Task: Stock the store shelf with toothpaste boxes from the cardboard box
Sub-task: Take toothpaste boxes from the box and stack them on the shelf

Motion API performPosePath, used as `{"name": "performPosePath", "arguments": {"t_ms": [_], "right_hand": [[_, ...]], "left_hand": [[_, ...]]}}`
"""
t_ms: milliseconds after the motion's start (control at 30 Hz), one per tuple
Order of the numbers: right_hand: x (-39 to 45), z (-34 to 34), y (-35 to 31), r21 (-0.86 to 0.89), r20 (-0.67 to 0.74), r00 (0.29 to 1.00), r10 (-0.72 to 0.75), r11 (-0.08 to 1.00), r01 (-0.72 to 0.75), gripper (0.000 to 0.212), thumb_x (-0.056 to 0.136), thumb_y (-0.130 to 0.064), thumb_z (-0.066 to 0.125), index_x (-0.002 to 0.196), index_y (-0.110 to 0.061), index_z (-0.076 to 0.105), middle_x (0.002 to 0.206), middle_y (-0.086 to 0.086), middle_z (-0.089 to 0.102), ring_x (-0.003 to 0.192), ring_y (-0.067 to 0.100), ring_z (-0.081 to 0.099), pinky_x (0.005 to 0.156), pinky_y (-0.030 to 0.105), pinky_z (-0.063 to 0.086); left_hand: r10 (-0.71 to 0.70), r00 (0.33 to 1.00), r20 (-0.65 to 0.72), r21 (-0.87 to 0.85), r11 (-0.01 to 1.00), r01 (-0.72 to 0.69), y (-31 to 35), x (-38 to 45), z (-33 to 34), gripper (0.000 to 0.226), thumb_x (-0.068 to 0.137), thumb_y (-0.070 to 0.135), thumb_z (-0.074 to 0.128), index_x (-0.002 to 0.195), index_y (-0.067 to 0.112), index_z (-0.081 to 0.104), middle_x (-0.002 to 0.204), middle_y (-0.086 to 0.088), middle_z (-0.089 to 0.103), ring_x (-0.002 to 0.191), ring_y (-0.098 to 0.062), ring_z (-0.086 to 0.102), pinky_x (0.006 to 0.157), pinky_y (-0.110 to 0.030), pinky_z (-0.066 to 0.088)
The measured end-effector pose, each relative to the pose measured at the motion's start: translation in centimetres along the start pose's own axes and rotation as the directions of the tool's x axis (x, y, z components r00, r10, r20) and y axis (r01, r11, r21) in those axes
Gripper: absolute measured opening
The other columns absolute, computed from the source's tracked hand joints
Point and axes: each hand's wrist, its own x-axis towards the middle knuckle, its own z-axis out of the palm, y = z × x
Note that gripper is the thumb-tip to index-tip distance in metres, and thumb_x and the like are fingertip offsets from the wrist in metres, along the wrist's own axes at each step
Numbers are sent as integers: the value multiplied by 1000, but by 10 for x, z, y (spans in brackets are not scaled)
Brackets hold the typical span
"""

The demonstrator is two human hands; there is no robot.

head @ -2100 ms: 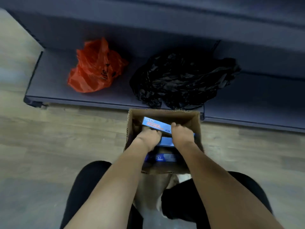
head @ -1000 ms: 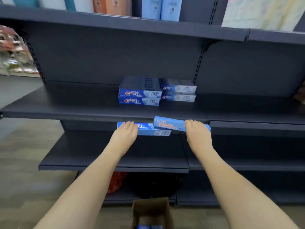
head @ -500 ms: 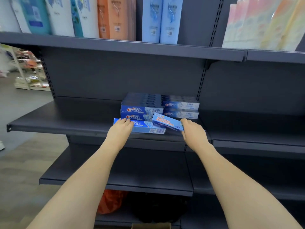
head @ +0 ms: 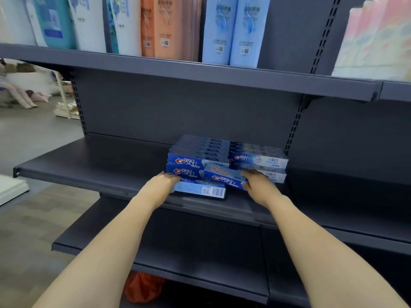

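Two stacks of blue toothpaste boxes point(head: 198, 156) stand side by side at the middle of the dark shelf point(head: 93, 167). My left hand point(head: 159, 188) holds the left end of a toothpaste box point(head: 200, 191) lying flat near the shelf's front edge, barcode facing me. My right hand point(head: 259, 186) grips the right end of a second toothpaste box point(head: 222, 176), tilted and resting on the flat one, against the stacks. The cardboard box is out of view.
Tall refill pouches point(head: 169, 27) line the shelf above, with pastel packs point(head: 378, 38) at the right. A bare lower shelf point(head: 178, 247) juts out beneath my arms. An orange bag point(head: 142, 287) lies on the bottom shelf. An aisle floor point(head: 33, 134) opens at the left.
Both hands lifted two toothpaste boxes out of the cardboard box and up to the middle shelf, then pushed them in against the stacks. The cardboard box has dropped out of view.
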Motion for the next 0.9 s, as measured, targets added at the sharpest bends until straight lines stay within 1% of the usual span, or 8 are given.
{"name": "performPosePath", "arguments": {"t_ms": [67,200,367,467,533,600,700,900], "right_hand": [[6,2,0,14,75,997,-3,1000,2,49,100,-23,41,147,-16,28,147,10,38,129,29,41,104,35,38],[15,7,2,82,183,983,13,996,-28,48,101,-24,41,147,-16,29,150,8,35,134,26,38,108,32,33],[26,-3,4,178,270,960,74,976,-125,55,98,-37,46,148,-20,30,152,2,33,138,21,34,111,28,28],[29,-16,3,271,214,970,115,947,-172,54,99,-47,36,145,-20,35,151,2,36,136,21,36,110,29,28],[27,-26,1,283,180,975,133,942,-181,50,101,-43,30,140,-14,43,146,5,43,132,24,41,109,33,30],[27,-34,-1,270,165,974,155,943,-195,48,103,-39,28,134,-9,48,140,9,49,127,27,45,108,36,33],[26,-37,-1,256,155,973,171,944,-207,48,102,-36,31,129,-1,50,135,15,52,124,30,47,106,39,35],[30,-27,-4,232,-30,981,189,956,-178,32,98,-34,43,112,-14,64,115,4,65,108,23,57,92,37,47]], "left_hand": [[8,999,46,-6,1000,-8,-5,0,1,48,94,11,50,141,17,40,142,-2,46,128,-20,44,104,-29,37],[95,995,37,31,995,-96,-16,5,4,50,97,29,47,145,19,35,149,1,36,135,-15,37,109,-27,34],[216,976,-6,5,976,-216,-32,15,7,53,95,48,42,137,17,49,143,-1,47,130,-17,44,105,-28,37],[241,971,8,-14,970,-241,-35,23,4,97,72,83,10,136,20,47,136,2,53,122,-17,51,96,-29,44],[256,966,23,0,967,-256,-34,27,2,116,58,89,-6,143,21,35,141,3,47,125,-17,48,97,-29,43],[274,961,26,-6,962,-274,-31,32,2,110,63,90,2,146,22,28,145,3,42,129,-17,44,100,-29,41],[302,952,50,-23,953,-301,-25,39,5,74,86,67,36,146,25,28,146,4,40,129,-16,43,100,-29,42],[370,929,-19,43,929,-369,-28,49,4,58,90,54,46,139,24,42,134,5,53,117,-16,53,86,-30,50]]}}
